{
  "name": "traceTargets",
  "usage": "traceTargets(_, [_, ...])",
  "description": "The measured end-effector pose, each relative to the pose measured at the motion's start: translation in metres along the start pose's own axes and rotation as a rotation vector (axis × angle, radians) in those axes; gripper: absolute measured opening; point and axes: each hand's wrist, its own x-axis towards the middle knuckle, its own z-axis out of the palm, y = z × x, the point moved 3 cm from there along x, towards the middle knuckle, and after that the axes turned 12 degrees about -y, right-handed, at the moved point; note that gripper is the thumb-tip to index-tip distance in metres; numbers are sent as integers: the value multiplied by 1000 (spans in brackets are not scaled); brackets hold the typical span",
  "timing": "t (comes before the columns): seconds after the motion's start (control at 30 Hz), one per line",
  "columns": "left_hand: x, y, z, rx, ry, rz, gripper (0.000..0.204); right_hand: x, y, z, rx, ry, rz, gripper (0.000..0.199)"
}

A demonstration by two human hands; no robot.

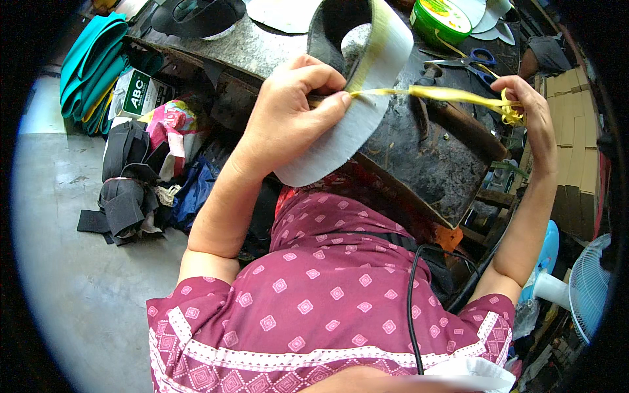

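Note:
My left hand (pixel 288 114) pinches the edge of a curved band of sheet material (pixel 341 147), pale grey outside and dark inside, which loops up over the bench. A narrow yellow tape (pixel 452 95) runs along one edge of the band and stretches off to the right from my left thumb. At its far end my right hand (pixel 536 121) is closed on the tape, with a loose tangle of it by the fingers. Just left of the right hand lie blue-handled scissors (pixel 481 59). Below the taut tape rests a thick wooden handle (pixel 465 128).
On the dark worktable (pixel 419 177) stand a green round tub (pixel 440 23) and a black curved piece (pixel 196 16). Folded green cloth (pixel 92 62), a green-and-white box (pixel 141 95) and dark scraps (pixel 124 203) lie left. Stacked cardboard (pixel 570 131) and a fan (pixel 590 281) stand right.

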Motion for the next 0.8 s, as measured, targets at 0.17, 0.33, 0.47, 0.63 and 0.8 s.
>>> traceTargets(0.17, [-7, -6, -11, 140, -9, -66, 18, -8, 13, -3, -96, -157, 47, 26])
traceTargets(0.33, [-9, -13, -15, 140, -23, -114, 17, -8, 21, 8, -162, -190, 58, 18])
traceTargets(0.47, [-11, -15, -19, 85, -11, -133, 14, -10, 15, 12, -319, -80, -43, 11])
traceTargets(0.63, [-13, -20, -22, 26, -20, -168, 10, -16, 6, 20, -701, -73, -120, 12])
traceTargets(0.8, [-12, -21, -26, -39, -6, -134, 9, -23, 9, 18, -814, -34, -150, 12])
